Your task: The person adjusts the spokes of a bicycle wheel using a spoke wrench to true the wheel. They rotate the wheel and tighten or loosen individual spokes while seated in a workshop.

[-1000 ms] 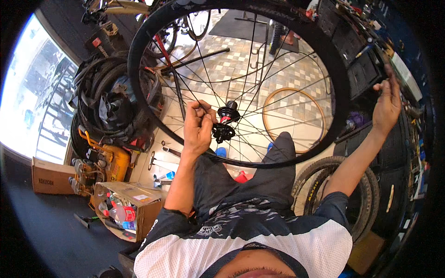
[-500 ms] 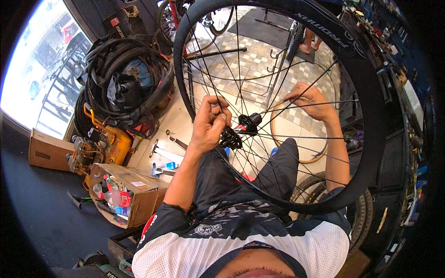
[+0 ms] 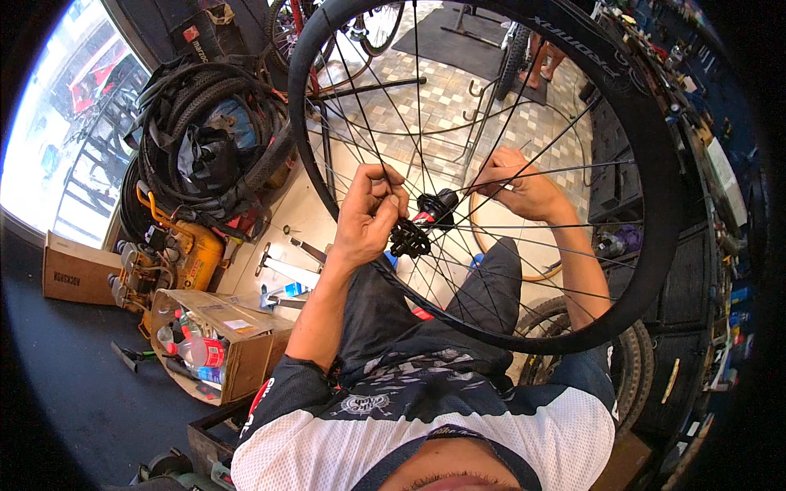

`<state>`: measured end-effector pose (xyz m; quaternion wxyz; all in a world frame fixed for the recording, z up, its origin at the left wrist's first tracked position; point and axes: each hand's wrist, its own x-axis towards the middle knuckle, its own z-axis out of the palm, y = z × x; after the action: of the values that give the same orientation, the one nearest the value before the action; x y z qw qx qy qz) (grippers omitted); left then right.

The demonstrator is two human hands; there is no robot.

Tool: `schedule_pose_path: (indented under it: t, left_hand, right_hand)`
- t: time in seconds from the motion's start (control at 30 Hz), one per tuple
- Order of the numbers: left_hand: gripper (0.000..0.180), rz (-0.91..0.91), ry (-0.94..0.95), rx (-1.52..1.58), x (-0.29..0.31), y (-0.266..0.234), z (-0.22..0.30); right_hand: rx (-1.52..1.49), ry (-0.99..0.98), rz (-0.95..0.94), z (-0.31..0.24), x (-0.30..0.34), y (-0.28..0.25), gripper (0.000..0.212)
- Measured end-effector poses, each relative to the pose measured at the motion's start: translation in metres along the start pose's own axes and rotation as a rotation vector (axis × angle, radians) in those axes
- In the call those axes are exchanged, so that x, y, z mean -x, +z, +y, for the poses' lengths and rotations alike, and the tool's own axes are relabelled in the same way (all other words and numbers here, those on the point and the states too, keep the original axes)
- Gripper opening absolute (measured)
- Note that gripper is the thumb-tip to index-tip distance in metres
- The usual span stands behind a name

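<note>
A black bicycle wheel [image 3: 655, 237] with a deep rim and thin dark spokes stands tilted in front of me, above my legs. At its middle is the hub [image 3: 434, 210], black with a red and white band. My left hand [image 3: 367, 214] is closed on the wheel at the spokes, beside the hub's near end; the exact grip is hidden by the curled fingers. On the other side of the hub, my right hand [image 3: 524, 188] pinches among the spokes with thumb and fingers together. What those fingertips hold, if anything, is too small to make out.
Left lie a heap of tyres [image 3: 209, 147], a yellow compressor [image 3: 192, 254] and a cardboard box [image 3: 250, 352] of bottles. Tools [image 3: 282, 274] lie on the floor. Other tyres [image 3: 630, 368] stand by my right side, near dark drawers [image 3: 679, 319]. A person's feet [image 3: 536, 78] show beyond.
My right hand has moved left, bringing its fingertips close to the hub. The wheel has shifted slightly left and up, while my left hand keeps its closed grip.
</note>
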<state>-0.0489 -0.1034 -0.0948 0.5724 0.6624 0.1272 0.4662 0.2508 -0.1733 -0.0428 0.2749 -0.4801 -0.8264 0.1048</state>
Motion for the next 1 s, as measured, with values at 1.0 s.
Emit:
schedule_pose_path:
  t: [1.0]
  left_hand:
    - [0.083,-0.267,-0.086,-0.193,-0.012,-0.017,0.014]
  right_hand:
    - [-0.101,0.180,0.281,0.004,0.035,-0.017,0.052]
